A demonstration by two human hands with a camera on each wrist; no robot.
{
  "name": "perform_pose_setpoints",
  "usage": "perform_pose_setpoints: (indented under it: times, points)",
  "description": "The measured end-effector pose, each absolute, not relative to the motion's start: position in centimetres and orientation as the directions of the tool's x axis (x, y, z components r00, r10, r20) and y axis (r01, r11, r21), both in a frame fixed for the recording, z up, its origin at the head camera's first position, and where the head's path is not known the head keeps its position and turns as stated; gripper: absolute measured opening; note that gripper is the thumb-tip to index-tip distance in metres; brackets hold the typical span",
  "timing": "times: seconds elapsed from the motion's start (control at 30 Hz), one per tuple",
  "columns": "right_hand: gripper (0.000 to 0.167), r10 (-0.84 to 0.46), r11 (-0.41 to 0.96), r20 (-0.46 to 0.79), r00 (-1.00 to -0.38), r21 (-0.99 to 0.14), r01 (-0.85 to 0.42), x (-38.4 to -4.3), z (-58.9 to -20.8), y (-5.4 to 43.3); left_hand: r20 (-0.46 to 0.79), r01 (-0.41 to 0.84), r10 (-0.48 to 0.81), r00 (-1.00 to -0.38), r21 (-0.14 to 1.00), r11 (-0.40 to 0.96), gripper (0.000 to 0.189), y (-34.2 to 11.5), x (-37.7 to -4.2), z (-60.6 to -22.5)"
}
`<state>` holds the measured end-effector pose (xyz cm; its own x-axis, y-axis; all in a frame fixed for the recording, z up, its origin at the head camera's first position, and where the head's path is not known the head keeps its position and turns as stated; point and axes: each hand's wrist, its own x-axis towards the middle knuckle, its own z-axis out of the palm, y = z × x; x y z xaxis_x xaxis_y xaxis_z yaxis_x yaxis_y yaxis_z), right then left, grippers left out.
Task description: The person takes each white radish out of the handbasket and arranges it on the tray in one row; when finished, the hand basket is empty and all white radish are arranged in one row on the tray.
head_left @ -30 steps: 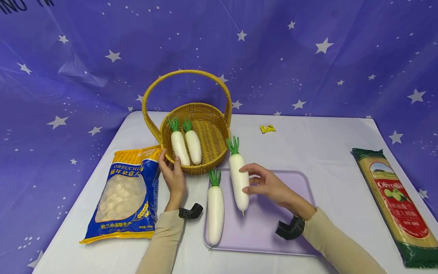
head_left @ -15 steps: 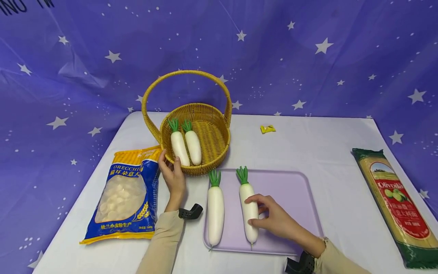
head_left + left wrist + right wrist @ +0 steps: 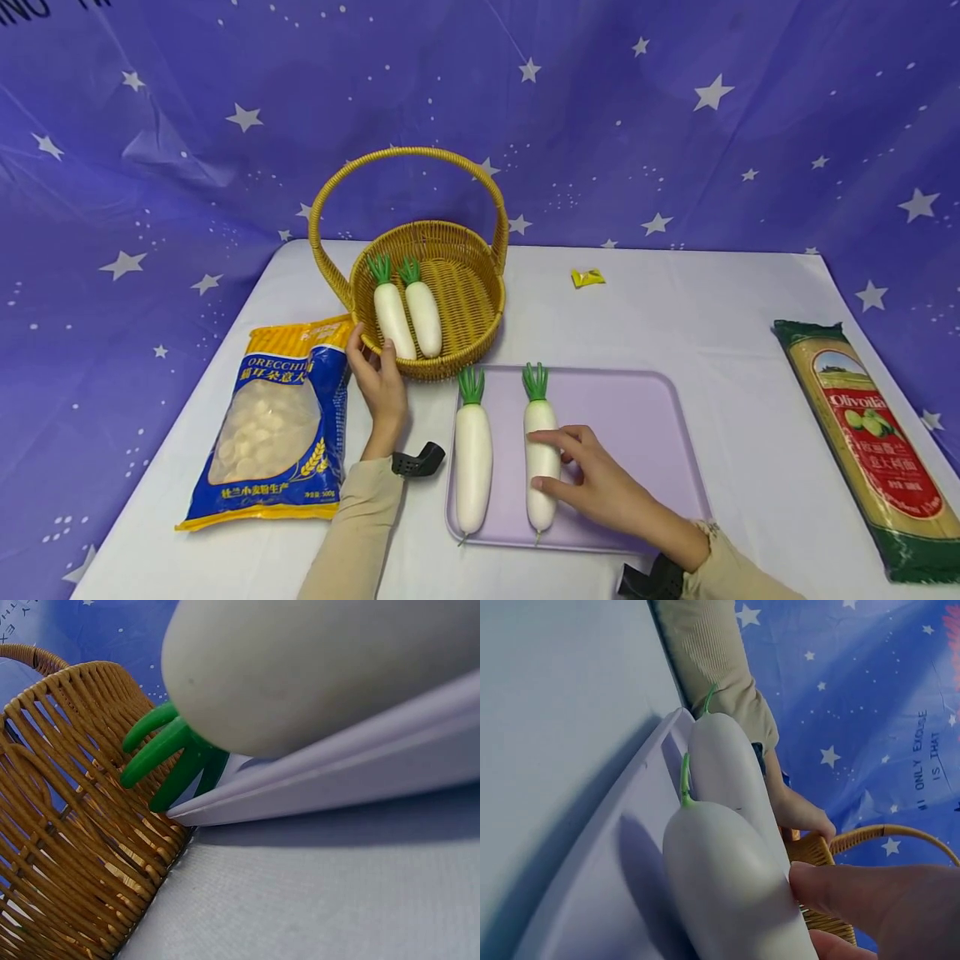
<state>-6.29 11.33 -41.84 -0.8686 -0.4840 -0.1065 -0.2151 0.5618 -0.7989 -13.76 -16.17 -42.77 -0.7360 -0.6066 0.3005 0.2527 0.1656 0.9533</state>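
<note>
Two white radishes lie side by side on the lilac tray [image 3: 622, 450]. My right hand [image 3: 603, 483] grips the right radish [image 3: 542, 467], thumb and fingers over its sides; in the right wrist view the thumb [image 3: 832, 889] touches it. The left radish [image 3: 472, 467] lies along the tray's left edge, its leaves over the rim. My left hand [image 3: 381, 392] holds the near left rim of the wicker basket [image 3: 472, 333], thumb at the rim, fingers partly hidden outside. Two more radishes [image 3: 424, 321] lie inside the basket, leaves pointing away.
A blue and yellow pasta bag [image 3: 262, 433] lies left of the basket, touching it. At the far right is a spaghetti packet [image 3: 862, 442]. A small yellow wrapped sweet [image 3: 587, 277] lies near the table's back edge. A purple starry cloth hangs behind.
My right hand has brought the radish from above the tray's back edge down towards me onto the tray, then slightly left, beside the other one. The left hand stays on the basket.
</note>
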Motion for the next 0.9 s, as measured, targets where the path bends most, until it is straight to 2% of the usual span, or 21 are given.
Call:
perform_pose_setpoints:
  times: [0.5, 0.9]
  points:
    - [0.052, -0.448, 0.632, -0.107, -0.888, -0.74, -0.23, -6.4, -41.5, 11.5, 0.307, 0.247, -0.607, -0.733, 0.951, 0.183, 0.048, -16.1, -13.7, -42.6]
    - [0.054, -0.428, 0.634, -0.121, -0.896, -0.747, -0.202, -6.7, -41.5, 12.3, 0.316, 0.263, -0.606, -0.73, 0.948, 0.178, 0.048, -16.1, -13.8, -42.7]
